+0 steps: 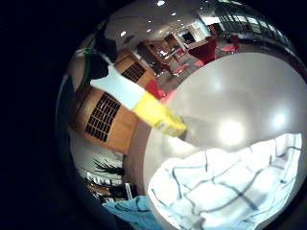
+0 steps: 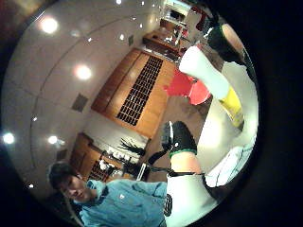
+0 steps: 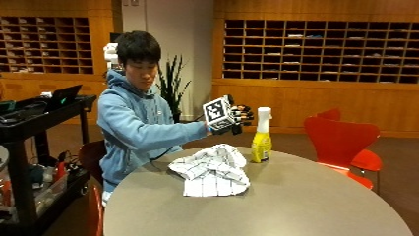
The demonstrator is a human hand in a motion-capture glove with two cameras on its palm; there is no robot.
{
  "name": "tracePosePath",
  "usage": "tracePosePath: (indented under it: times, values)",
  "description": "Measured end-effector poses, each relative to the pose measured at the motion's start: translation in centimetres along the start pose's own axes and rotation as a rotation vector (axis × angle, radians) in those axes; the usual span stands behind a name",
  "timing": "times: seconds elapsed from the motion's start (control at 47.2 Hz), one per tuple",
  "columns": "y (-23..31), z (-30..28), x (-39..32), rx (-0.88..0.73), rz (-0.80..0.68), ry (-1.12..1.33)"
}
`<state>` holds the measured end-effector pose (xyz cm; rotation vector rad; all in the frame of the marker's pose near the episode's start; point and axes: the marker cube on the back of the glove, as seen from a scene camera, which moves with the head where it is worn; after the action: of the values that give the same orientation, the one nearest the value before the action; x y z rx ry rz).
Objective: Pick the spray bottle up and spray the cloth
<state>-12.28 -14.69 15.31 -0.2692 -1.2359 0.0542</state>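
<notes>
- Upright near the far rim of the round table (image 3: pixel 314 196), the spray bottle (image 3: pixel 262 135) shows a yellow body and white head.
- Just beside it lies the crumpled checked cloth (image 3: pixel 211 169).
- Close by the bottle's head, the gloved right hand (image 3: pixel 234 118) is raised, fingers relaxed, gripping nothing.

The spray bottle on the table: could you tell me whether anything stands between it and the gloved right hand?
Nothing visible does. In the outside view the right hand is raised just beside the top of the spray bottle, with only open air between them. The checked cloth lies lower on the table, beside the bottle's base, out of the way.
</notes>
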Motion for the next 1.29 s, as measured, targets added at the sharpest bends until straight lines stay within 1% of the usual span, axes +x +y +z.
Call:
tracePosePath:
  times: [0.106, 0.191, 0.276, 0.36, 0.466, 0.551, 0.7, 0.784, 0.912, 1.018, 1.209, 1.293]
  values:
    - [2.6, -3.0, 0.1, -0.007, -0.053, 0.141]
    - [6.0, -4.8, 0.1, -0.025, -0.121, 0.286]
    - [9.4, -6.2, 1.1, -0.005, -0.166, 0.439]
    - [12.6, -7.1, 3.1, -0.034, -0.162, 0.534]
    - [15.2, -7.2, 5.8, -0.086, -0.126, 0.583]
    - [16.1, -6.8, 7.4, -0.136, -0.102, 0.576]
    - [17.6, -4.6, 9.4, -0.276, -0.055, 0.553]
    - [18.1, -4.0, 9.4, -0.311, -0.037, 0.545]
    - [18.4, -4.1, 9.2, -0.291, -0.028, 0.547]
    - [18.6, -4.6, 8.5, -0.230, -0.041, 0.570]
    - [18.3, -6.4, 7.3, -0.141, -0.091, 0.572]
    - [18.6, -6.4, 6.8, -0.125, -0.107, 0.594]
